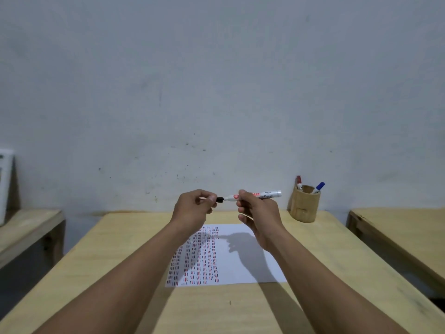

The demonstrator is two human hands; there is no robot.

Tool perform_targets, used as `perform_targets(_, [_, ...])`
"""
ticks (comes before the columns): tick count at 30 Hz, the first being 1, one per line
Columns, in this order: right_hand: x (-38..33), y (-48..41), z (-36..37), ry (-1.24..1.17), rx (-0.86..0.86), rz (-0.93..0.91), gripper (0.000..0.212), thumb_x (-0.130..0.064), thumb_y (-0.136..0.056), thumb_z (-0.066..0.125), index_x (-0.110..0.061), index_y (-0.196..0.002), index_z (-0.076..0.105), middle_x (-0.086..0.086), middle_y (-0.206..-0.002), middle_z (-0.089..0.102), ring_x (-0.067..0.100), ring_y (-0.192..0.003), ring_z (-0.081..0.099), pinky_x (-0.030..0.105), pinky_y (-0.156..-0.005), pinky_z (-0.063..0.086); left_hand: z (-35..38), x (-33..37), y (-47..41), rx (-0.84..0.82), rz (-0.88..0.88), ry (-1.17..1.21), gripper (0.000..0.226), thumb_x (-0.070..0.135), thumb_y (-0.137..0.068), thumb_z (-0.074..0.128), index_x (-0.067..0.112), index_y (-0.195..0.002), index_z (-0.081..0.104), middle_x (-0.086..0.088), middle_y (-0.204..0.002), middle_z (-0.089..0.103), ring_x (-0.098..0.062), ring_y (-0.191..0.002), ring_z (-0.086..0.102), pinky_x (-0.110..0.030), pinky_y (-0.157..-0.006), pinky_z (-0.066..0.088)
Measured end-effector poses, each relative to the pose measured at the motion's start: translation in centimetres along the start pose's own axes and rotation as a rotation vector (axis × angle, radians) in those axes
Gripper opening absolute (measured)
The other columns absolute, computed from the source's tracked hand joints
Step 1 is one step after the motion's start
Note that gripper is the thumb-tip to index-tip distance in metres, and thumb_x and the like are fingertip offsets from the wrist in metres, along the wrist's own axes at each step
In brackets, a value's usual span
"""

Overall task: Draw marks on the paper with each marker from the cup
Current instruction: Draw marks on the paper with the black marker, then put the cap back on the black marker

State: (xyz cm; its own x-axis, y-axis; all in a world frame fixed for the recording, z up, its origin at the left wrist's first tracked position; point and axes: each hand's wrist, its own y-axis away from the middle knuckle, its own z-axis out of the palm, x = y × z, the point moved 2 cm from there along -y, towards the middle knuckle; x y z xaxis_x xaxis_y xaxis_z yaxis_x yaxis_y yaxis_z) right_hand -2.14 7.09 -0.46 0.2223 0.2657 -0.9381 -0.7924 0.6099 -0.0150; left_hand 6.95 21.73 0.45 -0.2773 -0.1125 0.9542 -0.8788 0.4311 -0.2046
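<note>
Both forearms stretched out over the wooden table [115,256], and under them lay the paper [243,261], its left part filled with columns of short red and black dashes, its right part bare. Above it my right hand [255,213] pinched the white barrel of the black marker [257,195] between thumb and forefinger, the other fingers loose. My left hand [192,208] was closed on the black cap [219,199] at the marker's tip end; whether the cap was seated or just parting from the barrel I could not tell. To do this step well, I judged I should keep cap and barrel in one straight line, with no twisting sideways, and hold the nib clear of my fingers. The wooden cup [304,206] stood upright at the far right of the table, well apart from the sheet, with a red marker [299,182] and a blue marker [319,187] leaning in it.
</note>
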Motion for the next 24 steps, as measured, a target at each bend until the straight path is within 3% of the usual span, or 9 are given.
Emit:
perform_targets(9, [-1.7,1.2,-1.6,-0.035,-0.017,0.022,0.034,-0.025,-0.089,0.076,0.003,-0.109,0.076,-0.001,-0.072,0.068,0.006,-0.057,0.059,0.02,-0.052,0.051,1.3,2.5,1.0,-0.004,-0.048,0.112,0.015,0.022,-0.097,0.065,0.011,-0.101,0.074,-0.003,-0.091,0.076,-0.016,-0.083,0.065,-0.032,-0.075,0.052])
perform_targets(13, [-2.3,1.5,-1.8,0.024,-0.02,-0.016,0.029,-0.026,-0.089,0.076,-0.002,-0.104,0.079,-0.001,-0.078,0.069,0.008,-0.062,0.059,0.021,-0.052,0.05,1.7,3.3,1.2,0.022,-0.026,0.076,0.016,0.022,-0.096,0.066,0.01,-0.1,0.075,-0.004,-0.094,0.078,-0.015,-0.083,0.066,-0.031,-0.073,0.053])
perform_targets(17, [-2.3,1.6,-2.1,0.025,-0.006,-0.022,0.031,-0.027,-0.089,0.077,-0.002,-0.108,0.077,-0.002,-0.076,0.069,0.006,-0.062,0.061,0.02,-0.052,0.051,2.3,3.5,1.5,-0.017,-0.038,0.107,0.016,0.019,-0.096,0.067,0.007,-0.1,0.076,-0.007,-0.094,0.077,-0.017,-0.086,0.067,-0.035,-0.082,0.057])
perform_targets(24, [-2.7,1.6,-1.6,-0.148,0.031,0.035,0.018,-0.017,-0.09,0.077,-0.002,-0.1,0.074,0.0,-0.076,0.064,0.008,-0.066,0.06,0.019,-0.058,0.056,2.7,4.2,1.9,-0.006,0.033,0.126,0.013,0.019,-0.094,0.07,0.009,-0.095,0.078,-0.01,-0.092,0.078,-0.021,-0.089,0.07,-0.036,-0.082,0.062])
